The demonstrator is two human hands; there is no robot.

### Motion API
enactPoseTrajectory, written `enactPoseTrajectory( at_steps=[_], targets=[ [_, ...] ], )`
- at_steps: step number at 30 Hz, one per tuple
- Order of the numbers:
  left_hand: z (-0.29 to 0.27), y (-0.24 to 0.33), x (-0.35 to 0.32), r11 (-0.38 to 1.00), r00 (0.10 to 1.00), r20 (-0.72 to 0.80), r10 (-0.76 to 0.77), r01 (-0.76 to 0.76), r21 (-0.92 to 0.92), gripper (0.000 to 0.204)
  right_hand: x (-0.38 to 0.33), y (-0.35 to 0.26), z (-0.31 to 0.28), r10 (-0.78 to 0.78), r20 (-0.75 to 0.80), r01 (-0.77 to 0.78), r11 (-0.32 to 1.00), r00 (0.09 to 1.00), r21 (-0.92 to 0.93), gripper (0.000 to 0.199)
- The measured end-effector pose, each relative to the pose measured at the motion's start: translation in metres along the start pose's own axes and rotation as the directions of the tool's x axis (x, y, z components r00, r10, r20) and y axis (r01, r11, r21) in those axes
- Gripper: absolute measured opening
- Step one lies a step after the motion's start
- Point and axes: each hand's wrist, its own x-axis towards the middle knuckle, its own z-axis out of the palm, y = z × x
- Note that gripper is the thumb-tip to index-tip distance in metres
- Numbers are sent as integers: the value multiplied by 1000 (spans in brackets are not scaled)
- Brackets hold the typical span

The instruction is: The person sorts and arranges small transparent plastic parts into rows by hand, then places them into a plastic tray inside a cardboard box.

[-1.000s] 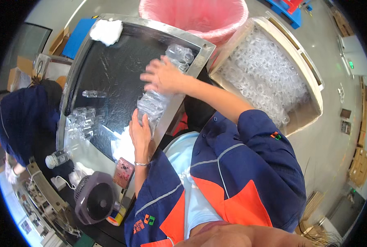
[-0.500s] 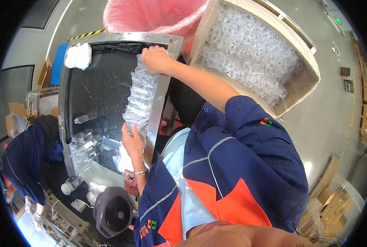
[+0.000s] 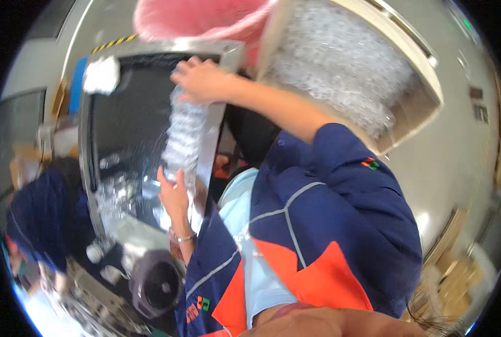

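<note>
A row of clear, thin plastic pieces [image 3: 183, 132], packed close together, lies along the right side of a dark-topped worktable with a metal rim [image 3: 215, 135]. Over the far end of this row is my right hand [image 3: 203, 81], its fingers spread and slightly blurred. At the near end, my left hand [image 3: 174, 196] has its thumb and fingers apart beside the pieces. Neither hand is closed around anything. Several loose clear plastic pieces [image 3: 115, 194] are scattered on the table's near left part. A white cloth-like wad [image 3: 101, 76] rests at the far left corner.
A large box [image 3: 410, 121] full of clear plastic pieces stands at the right. Beyond the table is a bin lined with pink plastic [image 3: 200, 19]. A dark fan [image 3: 156, 285] sits near the lower left. Another person's dark sleeve [image 3: 51, 216] is at the left.
My right hand has shifted slightly left and nearer, its fingers spreading from a closed curl at the table's far edge onto the row. My left hand has moved a little left.
</note>
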Motion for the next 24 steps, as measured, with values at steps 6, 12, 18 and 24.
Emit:
enactPoseTrajectory(
  at_steps=[6, 12, 18, 24],
  targets=[
    [-12, 14, -25, 981, 976, -106, 191, -187, 48, 81, -2, -5, -20, -201, 105, 216, 961, 974, -170, 72],
    [-1, 10, -13, 954, 949, -115, 293, -283, 97, 86, 13, -28, -28, -272, 345, 346, 922, 898, -172, 85],
    [5, 30, 2, 953, 968, -29, 249, -239, 187, 95, 20, -18, -16, -164, 558, 278, 952, 813, -125, 100],
    [7, 31, 7, 953, 969, -50, 243, -229, 198, 102, 12, -27, -12, -137, 506, 235, 962, 852, -135, 105]
  ],
)
